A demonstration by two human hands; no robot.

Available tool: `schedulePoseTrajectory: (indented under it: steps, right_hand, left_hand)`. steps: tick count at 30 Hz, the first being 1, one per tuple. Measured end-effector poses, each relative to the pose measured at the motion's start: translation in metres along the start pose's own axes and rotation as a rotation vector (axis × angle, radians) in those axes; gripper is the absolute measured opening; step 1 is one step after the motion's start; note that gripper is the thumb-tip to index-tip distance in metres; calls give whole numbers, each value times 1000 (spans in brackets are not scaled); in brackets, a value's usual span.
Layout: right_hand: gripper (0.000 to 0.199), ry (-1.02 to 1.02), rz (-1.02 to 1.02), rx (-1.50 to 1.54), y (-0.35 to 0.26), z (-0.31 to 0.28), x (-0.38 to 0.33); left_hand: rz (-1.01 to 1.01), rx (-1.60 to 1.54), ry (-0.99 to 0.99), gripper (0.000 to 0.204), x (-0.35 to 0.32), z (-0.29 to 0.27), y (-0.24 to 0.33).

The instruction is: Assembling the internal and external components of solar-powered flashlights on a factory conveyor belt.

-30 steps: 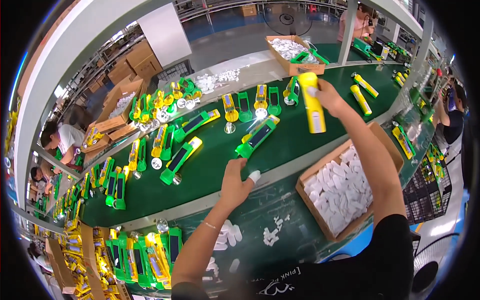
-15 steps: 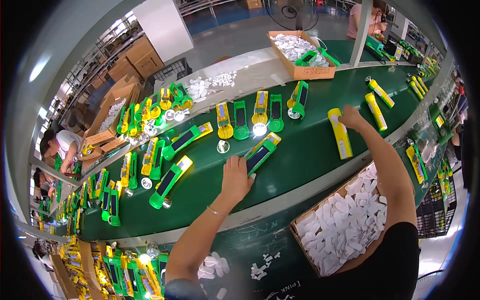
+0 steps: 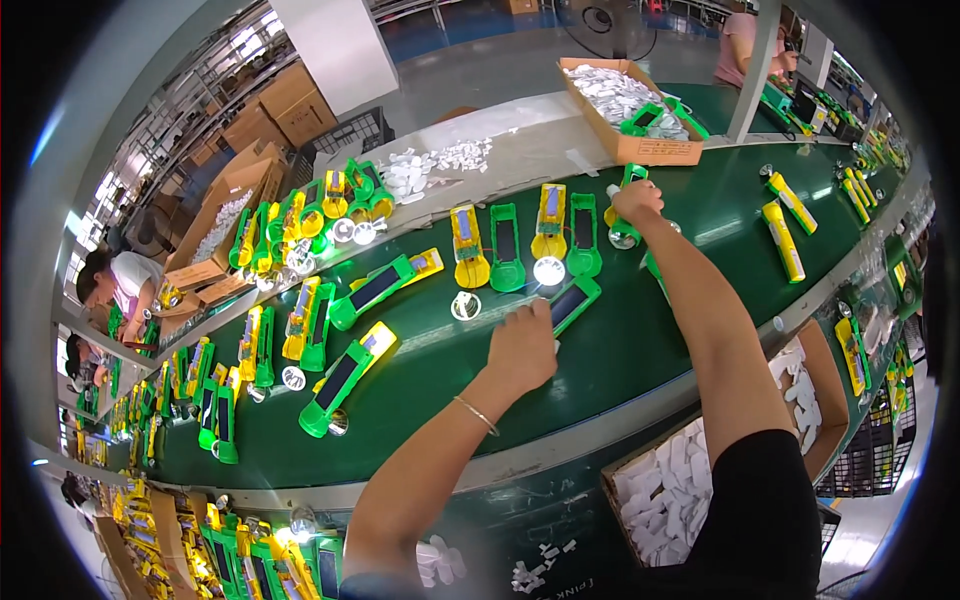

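head view: beyond the far edge of the green belt [image 3: 440, 415], toward its left end, a co-worker [image 3: 130, 285] in a light top bends over parts. green and yellow lamps crowd the belt's left half, among them a yellow half [image 3: 468, 255] with its shiny reflector [image 3: 465, 306] just below and a green shell [image 3: 507, 250] beside it. at mid-belt, the left hand [image 3: 524, 350] covers the lower end of a green lamp [image 3: 576, 303] with a dark panel, fingers bent and close together; whether they are clamped on it cannot be told. farther right, near the belt's far edge, the right hand [image 3: 637, 203] is on a green-and-yellow lamp [image 3: 632, 174], fingers curled, tips hidden, so a firm grip cannot be confirmed. such lamps look light and stiff, their smooth plastic probably a little slippery; reflector and panel seem the fragile parts, and the long sides of the body the safest hold. at the belt's near edge sits a carton [image 3: 828, 400] of white pieces [image 3: 660, 500]; toward the belt's right end lies a yellow lamp [image 3: 783, 241].
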State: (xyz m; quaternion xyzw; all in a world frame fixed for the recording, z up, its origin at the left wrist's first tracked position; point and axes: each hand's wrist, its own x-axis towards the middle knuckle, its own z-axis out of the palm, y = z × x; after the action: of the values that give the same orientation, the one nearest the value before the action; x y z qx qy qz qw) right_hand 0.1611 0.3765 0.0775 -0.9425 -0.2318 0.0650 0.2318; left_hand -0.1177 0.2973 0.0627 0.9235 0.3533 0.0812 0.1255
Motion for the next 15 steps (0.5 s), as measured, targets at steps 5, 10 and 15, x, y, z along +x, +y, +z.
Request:
schedulePoseTrajectory:
  steps: [5,10,15]
  right_hand:
    - [57,8,48,-94,1,15,61]
    - [75,-12,-92,-361,-12,31,37]
    - [43,-244,-390,-511,25,-7,66]
  left_hand:
    - [-14,50,-58,44,13,6,9]
    - [-18,115,-16,41,13,19,-6]
    - [12,-82,-34,38,-27,-25,-5]
